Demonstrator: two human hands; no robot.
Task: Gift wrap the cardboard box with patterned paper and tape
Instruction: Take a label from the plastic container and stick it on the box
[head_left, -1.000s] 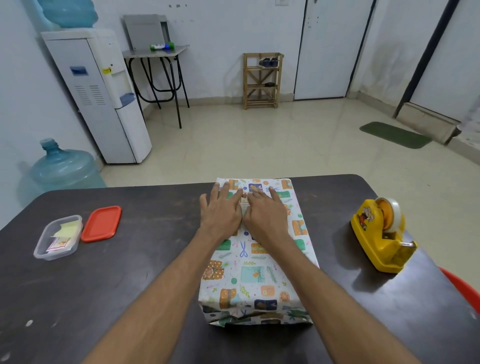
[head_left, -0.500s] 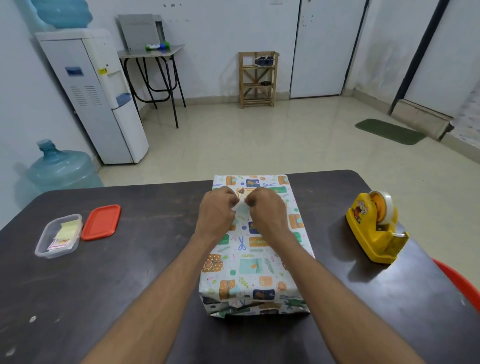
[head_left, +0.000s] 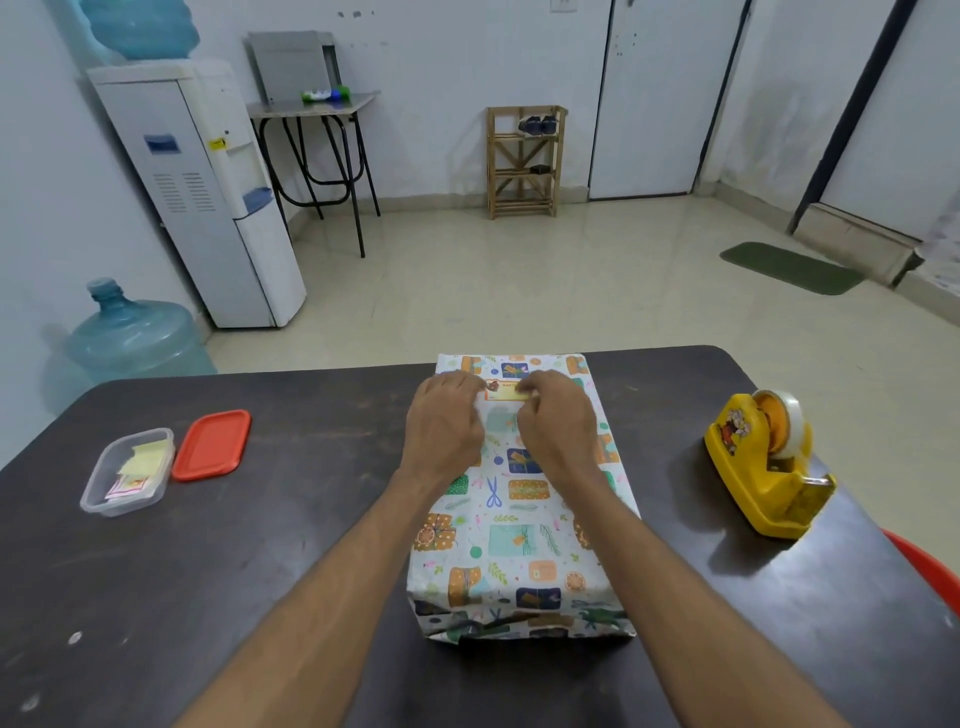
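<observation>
The box (head_left: 519, 540), wrapped in white paper printed with gifts and scissors, lies lengthwise at the middle of the dark table (head_left: 208, 597). Both my hands rest on its top near the far end, fingers curled. Between them lies a small yellow label sticker (head_left: 506, 395). My left hand (head_left: 444, 431) pinches the sticker's left end and my right hand (head_left: 558, 431) pinches its right end. The paper's folded flaps show at the box's near end. A yellow tape dispenser (head_left: 763, 467) with a clear roll stands to the right of the box.
A clear plastic container (head_left: 127, 470) with paper slips and its red lid (head_left: 212, 444) sit on the table's left side. Something red (head_left: 930, 566) shows past the table's right edge. A water dispenser and bottle stand on the floor at far left.
My hands went from lying flat on the box top to curled, and shifted slightly toward the far end. The yellow sticker now shows between the fingertips.
</observation>
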